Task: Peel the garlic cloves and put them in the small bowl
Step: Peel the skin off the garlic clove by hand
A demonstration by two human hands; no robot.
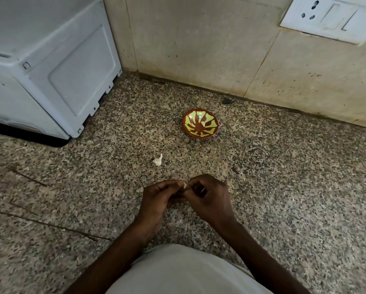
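A small brown bowl (200, 125) with a yellow-green pattern sits on the speckled granite counter (283, 177) near the back wall; nothing shows inside it. A white garlic clove (158, 160) lies on the counter between the bowl and my hands. My left hand (159, 198) and my right hand (209, 198) meet in front of me, fingertips together, pinching a small pale garlic clove (184, 185). Only a sliver of that clove shows between the fingers.
A large grey-white appliance (50, 66) stands at the back left. The tiled wall carries a white socket and switch plate (330, 16) at top right. A small dark speck (227, 101) lies by the wall behind the bowl.
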